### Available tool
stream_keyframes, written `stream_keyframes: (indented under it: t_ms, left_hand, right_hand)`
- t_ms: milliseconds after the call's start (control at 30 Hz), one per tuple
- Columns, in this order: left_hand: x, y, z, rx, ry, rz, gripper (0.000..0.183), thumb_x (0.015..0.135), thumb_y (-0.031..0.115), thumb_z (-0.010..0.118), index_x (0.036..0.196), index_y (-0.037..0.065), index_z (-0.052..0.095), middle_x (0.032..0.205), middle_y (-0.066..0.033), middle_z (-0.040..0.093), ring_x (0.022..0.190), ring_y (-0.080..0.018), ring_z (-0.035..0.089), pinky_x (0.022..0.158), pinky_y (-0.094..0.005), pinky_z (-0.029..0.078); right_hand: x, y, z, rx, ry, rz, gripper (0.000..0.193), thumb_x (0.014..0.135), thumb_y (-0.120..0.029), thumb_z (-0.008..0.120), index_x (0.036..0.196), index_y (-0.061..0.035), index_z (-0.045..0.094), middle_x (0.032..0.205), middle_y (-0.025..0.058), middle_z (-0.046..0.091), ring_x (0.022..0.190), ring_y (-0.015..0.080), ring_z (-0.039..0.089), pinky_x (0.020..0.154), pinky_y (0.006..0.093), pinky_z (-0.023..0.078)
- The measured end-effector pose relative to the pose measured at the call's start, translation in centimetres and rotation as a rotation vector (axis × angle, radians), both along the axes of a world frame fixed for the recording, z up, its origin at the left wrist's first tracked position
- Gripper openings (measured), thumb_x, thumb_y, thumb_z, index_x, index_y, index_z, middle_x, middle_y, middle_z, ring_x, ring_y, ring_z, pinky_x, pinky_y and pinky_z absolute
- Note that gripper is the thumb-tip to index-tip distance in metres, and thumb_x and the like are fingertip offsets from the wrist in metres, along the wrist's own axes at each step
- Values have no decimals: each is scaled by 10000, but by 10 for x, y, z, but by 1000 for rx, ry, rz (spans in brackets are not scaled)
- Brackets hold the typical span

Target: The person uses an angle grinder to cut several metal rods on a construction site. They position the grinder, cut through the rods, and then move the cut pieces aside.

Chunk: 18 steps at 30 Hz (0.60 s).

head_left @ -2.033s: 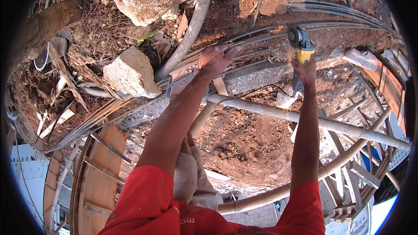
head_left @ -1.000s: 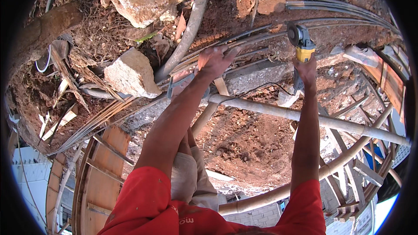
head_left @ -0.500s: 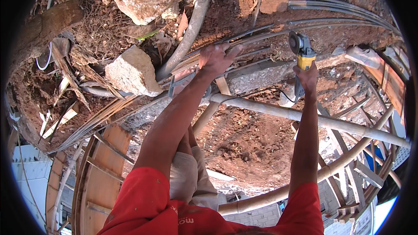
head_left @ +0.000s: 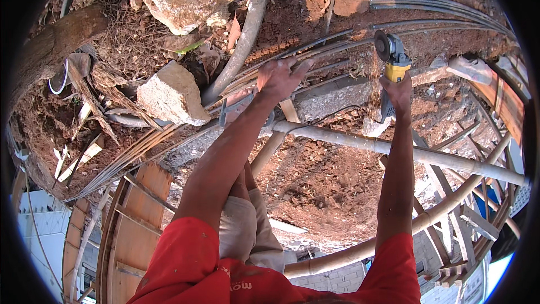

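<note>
Both arms outstretched: left hand spread flat on steel rods; right hand clenched round yellow angle grinder.

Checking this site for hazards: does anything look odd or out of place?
Yes. The right hand alone holds the yellow angle grinder at the steel rods, while the bare left hand rests on the same bundle close by. Broken stone chunks and splintered wood lie loose beside it.

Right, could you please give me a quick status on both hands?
Right hand grips yellow angle grinder, disc at the steel rods. Left hand spread on the rods. Bamboo pole crosses below.
</note>
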State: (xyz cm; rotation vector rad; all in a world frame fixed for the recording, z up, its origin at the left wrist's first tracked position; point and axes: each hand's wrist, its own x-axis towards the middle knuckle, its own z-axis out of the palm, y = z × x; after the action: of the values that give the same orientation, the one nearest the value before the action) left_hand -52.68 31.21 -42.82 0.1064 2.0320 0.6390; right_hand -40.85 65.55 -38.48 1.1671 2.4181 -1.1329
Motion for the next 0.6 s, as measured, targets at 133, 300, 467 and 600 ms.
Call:
stream_keyframes:
  t_ms: [133,300,467,600]
  left_hand:
    - [-4,-1,3,21,-42,-18,899,914,858,367,1447,175,608,1286,-260,672,1256,-381,614,1080,-471,480]
    - [0,-3,0,16,33,16,917,894,846,476,1417,110,634,1289,-229,693,1259,-351,643,1122,-402,464]
    - [5,1,-3,-9,63,30,890,904,825,494,1399,102,649,1161,-193,747,1217,-327,668,1105,-391,473]
    - [8,-1,-11,2,12,44,856,907,818,497,1365,118,676,875,-136,752,1116,-284,697,1063,-398,489]
  right_hand:
    - [4,-1,4,86,-62,13,390,731,-104,796,1068,3,630,897,65,688,755,138,628,679,307,527]
    - [10,-6,3,94,-75,10,396,727,-101,787,1077,-3,632,898,66,688,774,142,633,697,316,529]
    - [19,-2,-3,41,-40,-2,396,729,-88,787,1079,-6,621,879,52,680,749,138,621,677,314,518]
    - [7,-2,-4,20,-47,22,391,733,-81,791,1075,-10,616,867,40,674,728,130,610,660,302,509]
